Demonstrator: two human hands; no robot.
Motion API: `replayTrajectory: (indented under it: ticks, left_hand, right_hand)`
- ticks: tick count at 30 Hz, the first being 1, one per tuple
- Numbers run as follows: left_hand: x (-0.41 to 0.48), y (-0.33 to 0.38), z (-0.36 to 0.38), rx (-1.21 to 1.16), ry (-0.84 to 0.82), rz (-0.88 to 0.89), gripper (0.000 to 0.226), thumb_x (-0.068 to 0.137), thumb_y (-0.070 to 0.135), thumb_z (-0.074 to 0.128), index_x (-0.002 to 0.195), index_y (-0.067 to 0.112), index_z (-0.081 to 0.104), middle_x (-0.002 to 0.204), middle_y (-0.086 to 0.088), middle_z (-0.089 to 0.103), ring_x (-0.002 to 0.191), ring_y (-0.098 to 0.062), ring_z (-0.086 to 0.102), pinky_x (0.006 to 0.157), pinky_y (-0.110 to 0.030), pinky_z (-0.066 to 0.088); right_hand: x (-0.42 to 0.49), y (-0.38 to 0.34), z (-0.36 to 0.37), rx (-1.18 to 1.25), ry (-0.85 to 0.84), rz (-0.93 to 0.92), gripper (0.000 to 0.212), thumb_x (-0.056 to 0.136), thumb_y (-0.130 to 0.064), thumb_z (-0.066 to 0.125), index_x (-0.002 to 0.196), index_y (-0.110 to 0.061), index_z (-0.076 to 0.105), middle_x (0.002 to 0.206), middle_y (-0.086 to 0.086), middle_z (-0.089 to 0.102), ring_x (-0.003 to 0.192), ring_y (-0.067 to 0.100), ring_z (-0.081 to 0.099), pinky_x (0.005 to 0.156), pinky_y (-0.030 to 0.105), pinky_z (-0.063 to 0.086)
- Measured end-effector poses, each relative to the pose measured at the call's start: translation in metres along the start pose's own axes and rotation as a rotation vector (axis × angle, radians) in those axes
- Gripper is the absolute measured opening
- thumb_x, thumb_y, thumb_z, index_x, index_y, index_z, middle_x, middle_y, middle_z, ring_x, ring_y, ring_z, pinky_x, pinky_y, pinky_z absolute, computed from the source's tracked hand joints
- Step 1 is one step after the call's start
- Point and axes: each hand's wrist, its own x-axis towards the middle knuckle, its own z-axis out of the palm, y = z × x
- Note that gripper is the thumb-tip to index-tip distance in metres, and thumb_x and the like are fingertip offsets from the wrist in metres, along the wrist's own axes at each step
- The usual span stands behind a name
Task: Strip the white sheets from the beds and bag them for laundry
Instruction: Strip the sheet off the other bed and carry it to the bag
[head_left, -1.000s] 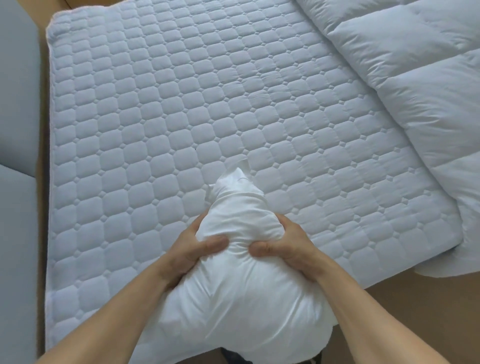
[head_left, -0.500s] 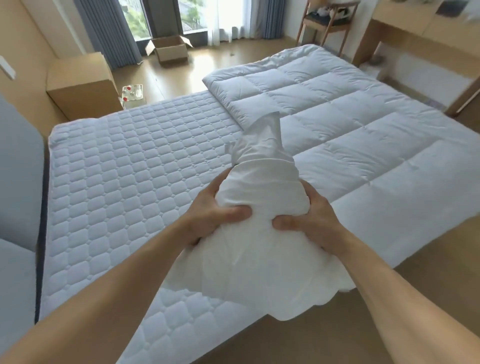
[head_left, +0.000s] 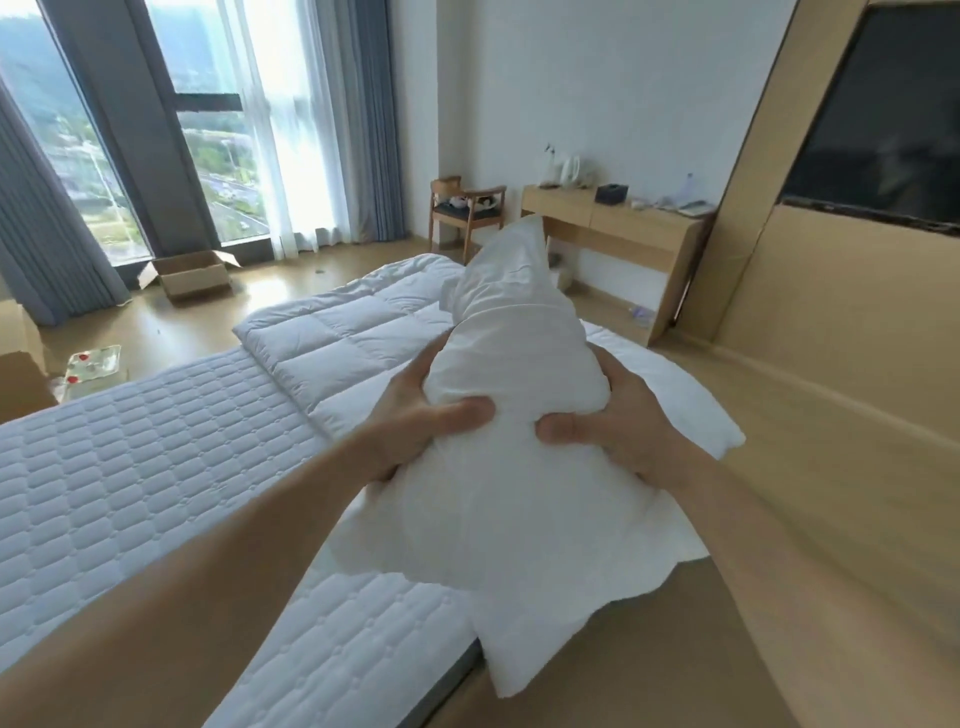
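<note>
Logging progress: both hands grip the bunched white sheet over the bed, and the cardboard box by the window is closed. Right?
No. The head view shows the cardboard box by the window with its flaps open. The rest holds: left hand and right hand grip the bunched white sheet over the bed.

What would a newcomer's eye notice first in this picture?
The bunched white sheet is held up in the centre, gripped by the left hand and the right hand on either side. Below it on the left lies the bare quilted mattress, with a white duvet folded back behind. Bright tall windows fill the upper left.
</note>
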Motion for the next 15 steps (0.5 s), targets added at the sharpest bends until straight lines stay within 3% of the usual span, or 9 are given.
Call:
replayTrajectory:
  ticks: [3, 11, 15]
  left_hand:
    - [0.041, 0.014, 0.043, -0.008, -0.071, 0.035, 0.099, 0.043, 0.067, 0.089, 0.134, 0.055, 0.051, 0.127, 0.017, 0.066, 0.118, -0.01, 0.063, 0.101, -0.047, 0.052]
    - [0.158, 0.019, 0.153, -0.011, -0.246, 0.122, 0.096, 0.047, 0.063, 0.086, 0.136, 0.051, 0.051, 0.128, 0.014, 0.065, 0.12, -0.013, 0.062, 0.102, -0.049, 0.051]
    - [0.23, 0.019, 0.207, -0.023, -0.322, 0.183, 0.088, 0.051, 0.059, 0.083, 0.133, 0.053, 0.052, 0.123, 0.021, 0.066, 0.115, -0.004, 0.062, 0.1, -0.045, 0.052]
  right_hand:
    - [-0.001, 0.002, -0.053, 0.002, 0.081, -0.013, 0.085, 0.032, -0.048, 0.095, 0.108, -0.063, 0.058, 0.11, -0.028, 0.068, 0.097, -0.006, 0.066, 0.069, 0.014, 0.055]
    - [0.015, 0.031, -0.178, -0.033, 0.241, 0.004, 0.087, 0.039, -0.042, 0.096, 0.118, -0.049, 0.061, 0.112, -0.019, 0.071, 0.1, 0.003, 0.069, 0.074, 0.024, 0.059]
    - [0.039, 0.045, -0.239, -0.053, 0.31, 0.008, 0.074, 0.044, -0.037, 0.097, 0.108, -0.056, 0.064, 0.108, -0.021, 0.072, 0.094, 0.0, 0.07, 0.065, 0.016, 0.056]
